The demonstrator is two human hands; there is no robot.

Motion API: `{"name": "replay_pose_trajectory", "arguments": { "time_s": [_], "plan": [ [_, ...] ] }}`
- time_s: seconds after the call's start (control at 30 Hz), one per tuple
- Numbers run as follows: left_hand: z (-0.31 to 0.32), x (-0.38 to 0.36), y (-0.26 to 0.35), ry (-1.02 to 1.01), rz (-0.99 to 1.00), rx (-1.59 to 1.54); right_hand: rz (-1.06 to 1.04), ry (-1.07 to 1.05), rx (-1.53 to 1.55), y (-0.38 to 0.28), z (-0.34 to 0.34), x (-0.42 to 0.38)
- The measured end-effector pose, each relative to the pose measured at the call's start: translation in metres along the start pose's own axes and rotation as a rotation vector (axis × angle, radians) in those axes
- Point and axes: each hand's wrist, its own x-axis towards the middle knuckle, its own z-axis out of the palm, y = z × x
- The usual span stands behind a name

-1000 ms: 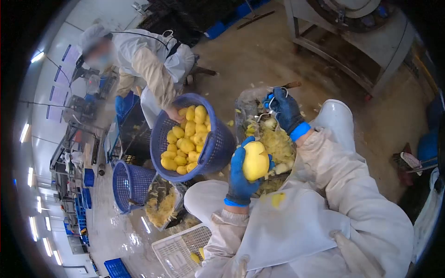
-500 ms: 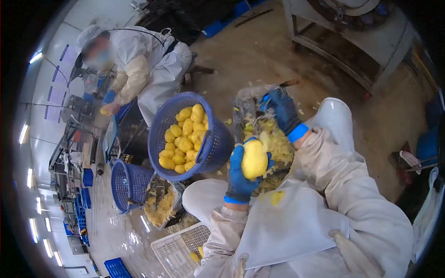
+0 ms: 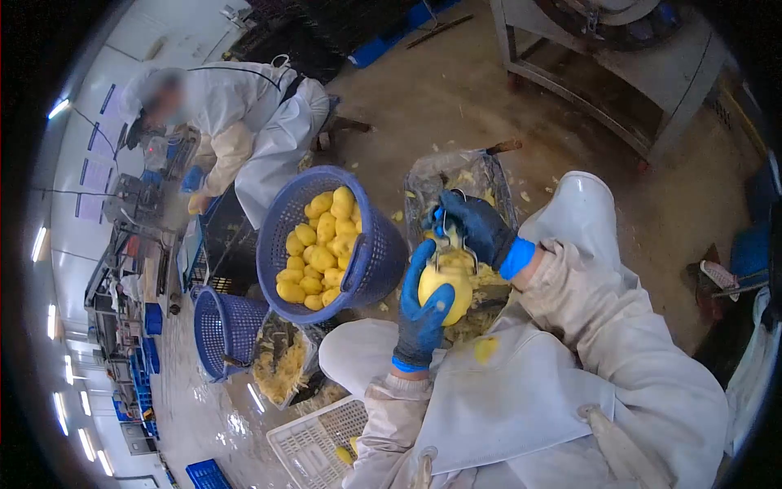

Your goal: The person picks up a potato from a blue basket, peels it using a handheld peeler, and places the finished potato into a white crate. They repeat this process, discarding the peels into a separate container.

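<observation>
Wet concrete floor (image 3: 456, 98) of a food-processing hall is seen from above, with a metal frame at the top right and lit bench lines along the far left.

At centre, a peeled yellow potato (image 3: 444, 289) is gripped from below in the left hand (image 3: 423, 314), which wears a blue glove and is closed around the potato's lower half. The right hand (image 3: 476, 228), also in a blue glove, is closed on a metal peeler (image 3: 448, 244), whose blade is pressed onto the top of the potato. A second ago the right hand was held up and away over the wire crate (image 3: 460, 175) of peelings, well apart from the potato; it has since been brought down and in, so that peeler and potato are now touching. From this a fresh peeling stroke, or trimming of leftover skin, is judged to be starting.

Just left of the hands, a blue basket (image 3: 371, 261) is tilted toward the viewer and is filled with peeled potatoes. A second, empty blue basket (image 3: 220, 326) and a white crate (image 3: 314, 436) are seen lower left. Behind, a co-worker (image 3: 244, 122) in white overalls, who was touching the full basket a second ago, is now bent away toward the bench at the left.
</observation>
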Motion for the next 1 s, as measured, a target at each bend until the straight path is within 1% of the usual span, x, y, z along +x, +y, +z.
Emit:
{"name": "replay_pose_trajectory", "arguments": {
  "time_s": [0.07, 0.1, 0.13, 0.2, 0.23, 0.27, 0.3, 0.33, 0.37, 0.4, 0.47, 0.5, 0.53, 0.57, 0.6, 0.63, 0.67, 0.73, 0.77, 0.8, 0.83, 0.87, 0.9, 0.93, 0.97, 1.0],
  "plan": [
    [0.001, -0.002, 0.003, 0.041, 0.219, 0.346, 0.012, -0.030, 0.115, 0.031, -0.026, 0.023],
    [0.003, -0.005, 0.010, 0.067, 0.212, 0.365, 0.106, -0.012, 0.436, 0.022, -0.023, 0.020],
    [0.000, -0.002, 0.009, 0.069, 0.211, 0.366, 0.109, -0.013, 0.437, 0.008, -0.011, 0.010],
    [-0.004, -0.001, 0.001, 0.127, 0.347, 0.488, 0.012, -0.109, 0.055, -0.010, 0.015, -0.015],
    [0.002, -0.001, 0.010, 0.093, 0.342, 0.459, 0.154, -0.091, 0.209, 0.000, 0.014, -0.010],
    [0.002, -0.002, 0.011, 0.086, 0.346, 0.459, 0.147, -0.089, 0.210, 0.017, -0.004, 0.006],
    [0.000, -0.005, 0.011, 0.080, 0.324, 0.464, 0.050, -0.057, 0.179, 0.037, -0.032, 0.029],
    [-0.003, -0.004, 0.014, 0.072, 0.306, 0.477, -0.052, -0.026, 0.156, 0.021, -0.027, 0.036],
    [-0.004, 0.000, 0.017, 0.067, 0.306, 0.481, 0.094, 0.052, 0.509, 0.012, -0.023, 0.024],
    [-0.003, -0.001, 0.017, 0.081, 0.306, 0.507, 0.108, 0.058, 0.507, 0.002, -0.005, 0.007],
    [0.001, -0.003, 0.014, 0.093, 0.306, 0.526, 0.045, -0.066, 0.134, -0.007, 0.016, -0.013],
    [0.002, -0.001, 0.015, 0.070, 0.319, 0.537, 0.217, -0.099, 0.248, 0.015, 0.006, 0.001],
    [0.001, -0.001, 0.016, 0.047, 0.334, 0.549, 0.209, -0.098, 0.251, 0.028, -0.011, 0.013],
    [-0.003, -0.003, 0.014, 0.045, 0.288, 0.458, 0.144, -0.053, 0.286, 0.036, -0.032, 0.026],
    [-0.005, 0.000, 0.017, 0.041, 0.296, 0.466, 0.074, -0.004, 0.328, 0.039, -0.040, 0.036],
    [-0.004, 0.000, 0.019, 0.054, 0.298, 0.475, -0.028, -0.018, 0.329, 0.012, -0.019, 0.017],
    [0.000, -0.007, 0.019, 0.078, 0.285, 0.478, -0.009, -0.011, 0.327, 0.009, -0.004, 0.003],
    [0.006, -0.002, 0.019, 0.074, 0.306, 0.467, 0.084, -0.063, 0.210, 0.003, 0.015, -0.006],
    [0.005, 0.000, 0.015, 0.099, 0.286, 0.395, 0.171, 0.000, 0.169, -0.002, 0.016, -0.003],
    [0.004, 0.001, 0.010, 0.126, 0.267, 0.325, 0.167, 0.000, 0.172, 0.006, -0.001, 0.007],
    [-0.001, -0.001, 0.006, 0.134, 0.271, 0.193, 0.027, 0.048, 0.202, 0.020, -0.028, 0.024],
    [-0.004, 0.004, 0.007, 0.134, 0.284, 0.202, -0.115, 0.097, 0.237, 0.028, -0.038, 0.038],
    [-0.005, 0.004, 0.004, 0.141, 0.139, -0.069, -0.095, 0.156, 0.494, 0.022, -0.034, 0.033],
    [-0.004, -0.003, 0.000, 0.158, -0.018, -0.348, -0.067, 0.159, 0.489, 0.020, -0.029, 0.020],
    [-0.003, -0.001, -0.002, 0.230, -0.083, -0.413, -0.036, 0.098, 0.387, 0.016, -0.023, 0.008],
    [-0.006, 0.001, -0.006, 0.226, -0.077, -0.417, -0.023, 0.032, 0.286, 0.010, -0.016, 0.002]
  ]
}}
